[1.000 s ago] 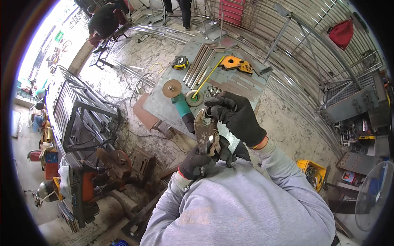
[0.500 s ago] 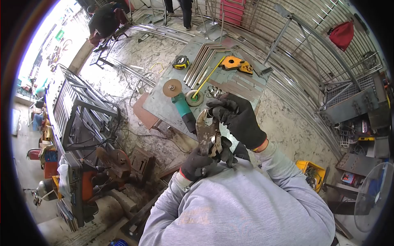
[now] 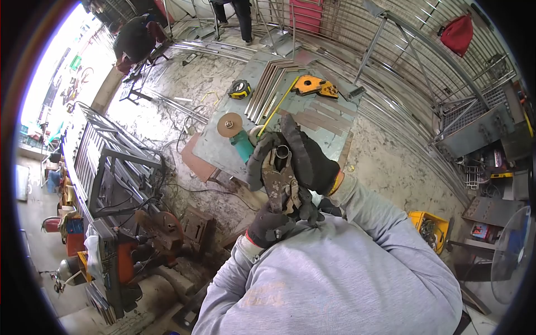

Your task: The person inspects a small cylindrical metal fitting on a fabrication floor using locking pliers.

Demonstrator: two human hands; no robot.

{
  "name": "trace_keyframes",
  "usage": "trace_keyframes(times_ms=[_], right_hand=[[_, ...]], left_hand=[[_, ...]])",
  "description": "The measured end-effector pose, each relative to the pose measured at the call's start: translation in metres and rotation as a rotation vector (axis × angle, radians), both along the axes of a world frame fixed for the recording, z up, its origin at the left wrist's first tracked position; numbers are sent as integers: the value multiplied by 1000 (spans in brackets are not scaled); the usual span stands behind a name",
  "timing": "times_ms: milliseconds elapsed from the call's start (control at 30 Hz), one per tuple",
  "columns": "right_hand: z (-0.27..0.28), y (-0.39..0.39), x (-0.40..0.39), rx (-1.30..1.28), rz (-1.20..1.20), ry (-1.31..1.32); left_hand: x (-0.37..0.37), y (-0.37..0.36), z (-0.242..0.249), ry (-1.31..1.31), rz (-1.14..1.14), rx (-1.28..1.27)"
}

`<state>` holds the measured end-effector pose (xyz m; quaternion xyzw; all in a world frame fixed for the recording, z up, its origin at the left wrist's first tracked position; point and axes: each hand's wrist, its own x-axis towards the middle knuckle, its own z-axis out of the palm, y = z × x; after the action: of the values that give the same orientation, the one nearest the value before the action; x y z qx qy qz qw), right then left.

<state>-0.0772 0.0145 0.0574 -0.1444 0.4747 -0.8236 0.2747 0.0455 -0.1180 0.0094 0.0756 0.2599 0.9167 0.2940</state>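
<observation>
My left hand, in a dark glove, is closed around the lower handles of worn, rusty locking pliers. The pliers point up and away from my chest. A short metal ring, like a cut piece of tube, sits at their jaws. My right hand, also gloved, wraps round the jaw end, with glove fabric on both sides of the tool. Just beyond, on the metal-topped table, an angle grinder with a brown disc lies partly behind the gloves.
A tape measure, bent metal bars, flat strips and an orange angle magnet lie on the table. A yellow crate stands right. One person crouches at far left; another's legs show behind.
My right hand has gone from pinching at the tip of the pliers to wrapping around their jaws. The ring's round opening now shows, and the small rings on the table are covered.
</observation>
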Motion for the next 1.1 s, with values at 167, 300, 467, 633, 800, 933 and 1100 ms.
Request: trace_keyframes(times_ms=[167,300,467,633,800,933,1100], right_hand=[[-4,-10,1,121,-159,132],[9,-13,0,-33,-10,-297],[26,-13,8,22,-110,-260],[21,-15,12,164,-276,54],[-1,-14,-1,-300,15,-463],[5,-14,1,-229,-43,-467],[9,-15,-2,-182,-86,-549]], left_hand=[[0,1,-9,26,-13,22],[4,-1,-5,-23,0,0],[5,1,-4,-31,-8,23],[5,0,0,-35,-16,-14],[5,2,-4,-25,-11,-30],[4,0,-12,-32,-25,-64],[5,0,-9,-34,-32,-92]])
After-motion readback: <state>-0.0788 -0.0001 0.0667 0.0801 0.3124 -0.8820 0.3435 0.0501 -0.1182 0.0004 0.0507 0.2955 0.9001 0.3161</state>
